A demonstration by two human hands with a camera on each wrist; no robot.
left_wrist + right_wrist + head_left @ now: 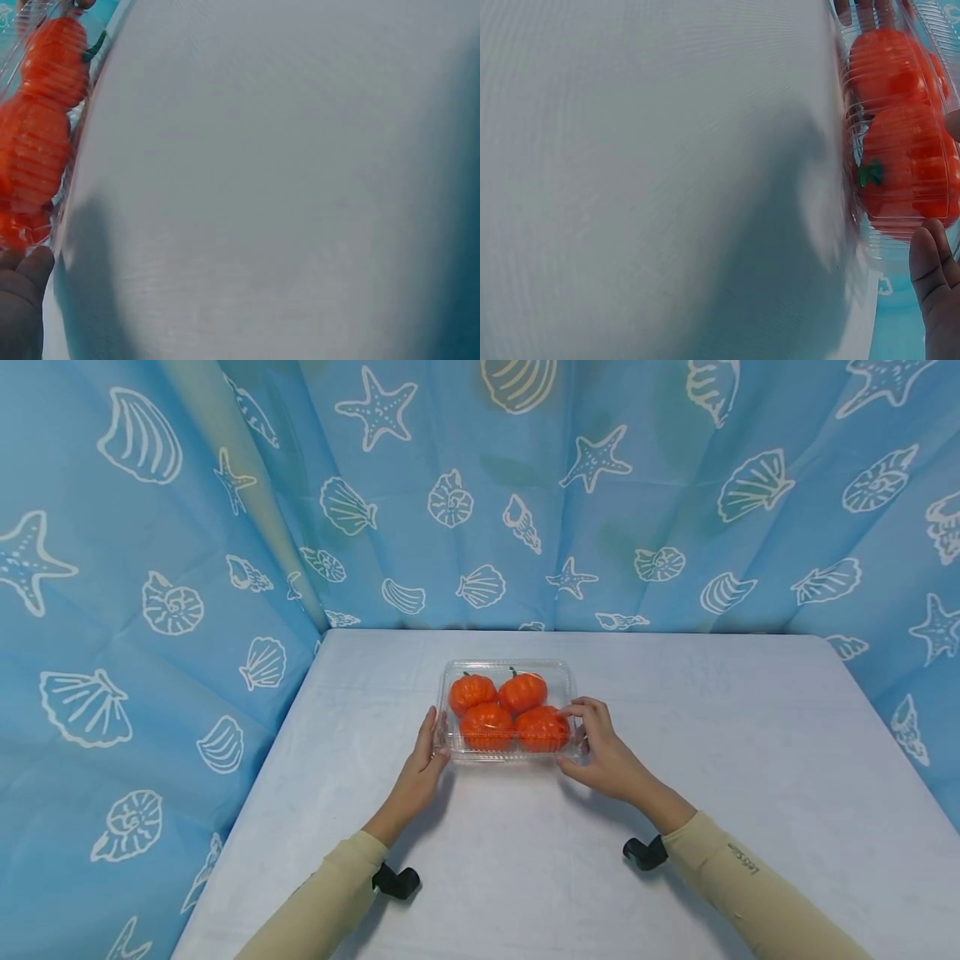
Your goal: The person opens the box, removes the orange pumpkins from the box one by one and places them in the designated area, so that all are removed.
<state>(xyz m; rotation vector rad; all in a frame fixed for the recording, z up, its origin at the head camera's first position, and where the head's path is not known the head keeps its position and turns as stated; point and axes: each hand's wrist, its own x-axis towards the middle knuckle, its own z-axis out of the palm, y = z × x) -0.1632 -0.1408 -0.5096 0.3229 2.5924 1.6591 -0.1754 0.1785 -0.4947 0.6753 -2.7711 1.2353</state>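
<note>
A clear plastic container (510, 757) with ridged walls holds several orange mini pumpkins (489, 725) with green stems. At its left side my left hand (418, 774) grips the wall, the fingers along the side and the thumb at the front corner. My right hand (604, 757) holds the right front corner, its fingers bent over the top edge and its thumb at the front. In the left wrist view the thumb (36, 271) touches the container's end. The right wrist view has the thumb (925, 259) at the wall beside a pumpkin (904, 165).
The container is over a table with a white cloth (510, 860). A blue curtain (420, 527) printed with white shells and starfish hangs behind the table and along its sides. Black wrist mounts (397, 882) stick out beneath both beige sleeves (322, 893).
</note>
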